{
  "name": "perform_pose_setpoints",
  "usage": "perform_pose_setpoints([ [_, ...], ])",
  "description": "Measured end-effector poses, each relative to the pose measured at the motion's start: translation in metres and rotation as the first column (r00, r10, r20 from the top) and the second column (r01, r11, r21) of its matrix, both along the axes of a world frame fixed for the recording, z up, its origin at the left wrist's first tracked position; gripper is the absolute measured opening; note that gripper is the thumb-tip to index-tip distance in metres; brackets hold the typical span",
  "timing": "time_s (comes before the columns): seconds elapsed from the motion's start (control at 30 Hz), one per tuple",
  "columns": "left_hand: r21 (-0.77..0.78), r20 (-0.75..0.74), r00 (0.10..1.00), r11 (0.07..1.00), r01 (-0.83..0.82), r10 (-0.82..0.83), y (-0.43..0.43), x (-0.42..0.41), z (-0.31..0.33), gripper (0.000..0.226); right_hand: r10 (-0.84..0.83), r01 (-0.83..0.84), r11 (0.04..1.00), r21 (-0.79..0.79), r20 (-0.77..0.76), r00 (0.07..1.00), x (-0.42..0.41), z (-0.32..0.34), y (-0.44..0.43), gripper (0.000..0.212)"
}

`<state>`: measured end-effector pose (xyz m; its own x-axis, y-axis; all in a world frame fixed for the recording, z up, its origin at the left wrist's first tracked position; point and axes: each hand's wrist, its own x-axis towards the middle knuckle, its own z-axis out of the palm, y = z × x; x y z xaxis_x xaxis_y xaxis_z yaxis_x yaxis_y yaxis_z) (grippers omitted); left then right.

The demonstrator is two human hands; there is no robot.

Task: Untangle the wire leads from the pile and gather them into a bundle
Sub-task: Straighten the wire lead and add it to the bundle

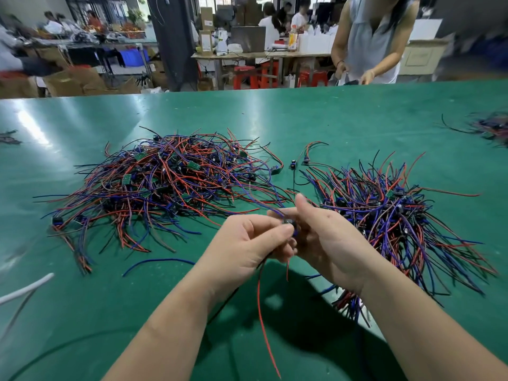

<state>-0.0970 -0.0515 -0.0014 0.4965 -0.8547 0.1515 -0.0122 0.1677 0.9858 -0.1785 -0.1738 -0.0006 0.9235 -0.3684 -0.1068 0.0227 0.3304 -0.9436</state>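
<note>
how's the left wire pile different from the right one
The left pile is a tangle, wires crossing every way; the right pile fans out, wires mostly running toward the near right. Green boards dot the left pile; the right pile shows barely any. Both hold red, blue and black leads on the green table.

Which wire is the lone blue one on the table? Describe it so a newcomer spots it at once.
Find the tangled pile of red, blue and black wire leads on the left of the green table. Just nearer the camera, left of the left hand, lies one curved blue wire. Unlike its neighbours, it lies singly, apart from the tangle.
</note>
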Motion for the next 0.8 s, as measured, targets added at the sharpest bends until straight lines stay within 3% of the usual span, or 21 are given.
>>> perform_pose_setpoints([
  [0.13, 0.098, 0.057, 0.997, 0.994, 0.046, -0.052, 0.002, -0.002, 0.0, 0.017, 0.068, -0.065, 0.996, -0.064, 0.05, 0.996, -0.005, 0.001, -0.003, 0.018],
  [0.23, 0.139, 0.074, 0.996, 0.989, 0.045, -0.056, 0.001, -0.002, 0.001, 0.018, 0.036, -0.035, 0.998, -0.053, 0.01, 0.999, -0.005, 0.0, -0.006, 0.018],
  [0.43, 0.174, -0.042, 0.999, 0.985, -0.009, 0.016, -0.001, 0.001, -0.001, 0.028, -0.085, 0.085, 0.996, -0.017, -0.02, 0.996, -0.003, 0.0, -0.012, 0.003],
  [0.53, 0.172, -0.025, 0.996, 0.982, -0.084, 0.089, -0.002, 0.001, -0.001, 0.018, -0.121, 0.121, 0.99, -0.069, 0.001, 0.993, -0.002, -0.002, -0.012, 0.002],
  [0.63, 0.135, -0.027, 0.99, 0.981, -0.137, 0.142, -0.002, 0.003, -0.004, 0.023, -0.145, 0.145, 0.983, -0.111, 0.012, 0.989, -0.002, -0.004, -0.01, 0.005],
  [0.8, 0.159, -0.075, 0.992, 0.984, -0.086, 0.099, 0.001, 0.006, -0.005, 0.02, -0.26, 0.261, 0.962, -0.082, 0.021, 0.965, 0.001, -0.005, -0.011, 0.016],
])
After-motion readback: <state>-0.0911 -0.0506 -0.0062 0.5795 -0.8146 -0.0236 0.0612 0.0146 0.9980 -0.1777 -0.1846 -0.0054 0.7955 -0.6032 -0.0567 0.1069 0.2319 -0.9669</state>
